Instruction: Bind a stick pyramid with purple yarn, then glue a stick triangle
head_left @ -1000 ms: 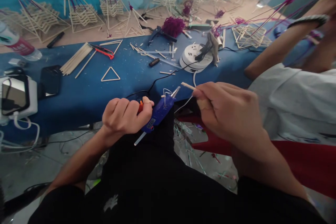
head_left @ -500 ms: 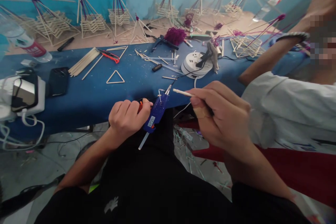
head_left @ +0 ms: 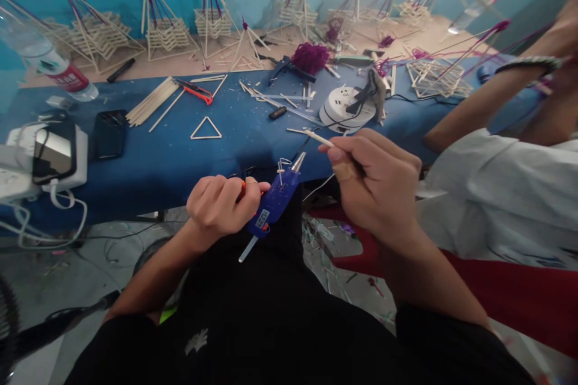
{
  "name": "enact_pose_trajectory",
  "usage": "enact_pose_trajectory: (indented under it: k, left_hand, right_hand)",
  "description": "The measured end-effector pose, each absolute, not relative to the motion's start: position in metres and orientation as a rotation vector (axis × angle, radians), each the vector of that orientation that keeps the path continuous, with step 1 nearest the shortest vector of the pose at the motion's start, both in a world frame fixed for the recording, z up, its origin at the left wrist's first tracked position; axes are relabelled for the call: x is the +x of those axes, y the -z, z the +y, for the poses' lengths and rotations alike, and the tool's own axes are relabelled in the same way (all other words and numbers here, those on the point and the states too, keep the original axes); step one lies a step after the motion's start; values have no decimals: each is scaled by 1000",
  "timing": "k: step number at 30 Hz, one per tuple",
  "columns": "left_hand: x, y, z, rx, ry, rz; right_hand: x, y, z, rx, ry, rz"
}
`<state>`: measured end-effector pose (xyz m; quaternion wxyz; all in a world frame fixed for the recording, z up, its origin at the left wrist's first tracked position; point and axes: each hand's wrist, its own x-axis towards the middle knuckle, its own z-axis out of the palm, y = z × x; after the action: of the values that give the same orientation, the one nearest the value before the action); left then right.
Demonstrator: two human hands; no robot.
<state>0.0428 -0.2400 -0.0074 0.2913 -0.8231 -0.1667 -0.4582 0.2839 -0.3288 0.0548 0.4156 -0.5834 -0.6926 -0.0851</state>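
My left hand [head_left: 226, 204] is closed round the handle of a blue glue gun [head_left: 276, 200], whose metal nozzle points up and to the right. A clear glue stick [head_left: 248, 249] pokes out of its rear end. Between thumb and fingertips, my right hand [head_left: 374, 174] pinches a thin wooden stick [head_left: 320, 138], its free end pointing left. The stick is just above the nozzle, apart from it. Beyond my hands a small wooden stick triangle [head_left: 206, 129] lies flat on the blue table cover [head_left: 244, 150].
Wooden sticks [head_left: 152, 102] and a red utility knife [head_left: 197, 91] lie behind the triangle. A white round power strip [head_left: 336, 111] stands right of centre. Stick pyramids [head_left: 167, 33] with purple yarn line the wall. A bottle [head_left: 67, 75] and phone [head_left: 109, 134] are left. Another person's arm [head_left: 492, 96] reaches in at right.
My right hand has lifted the stick slightly up, off to the side of the nozzle tip. The glue gun has shifted slightly down and right in view, and the whole view has moved a little.
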Motion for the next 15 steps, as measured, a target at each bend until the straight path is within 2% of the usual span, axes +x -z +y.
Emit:
enact_pose_trajectory:
  k: [15]
  left_hand:
    - [38, 6, -244, -2240, 1267, -468]
  right_hand:
    - [275, -57, -336, -1462, -49, -1769]
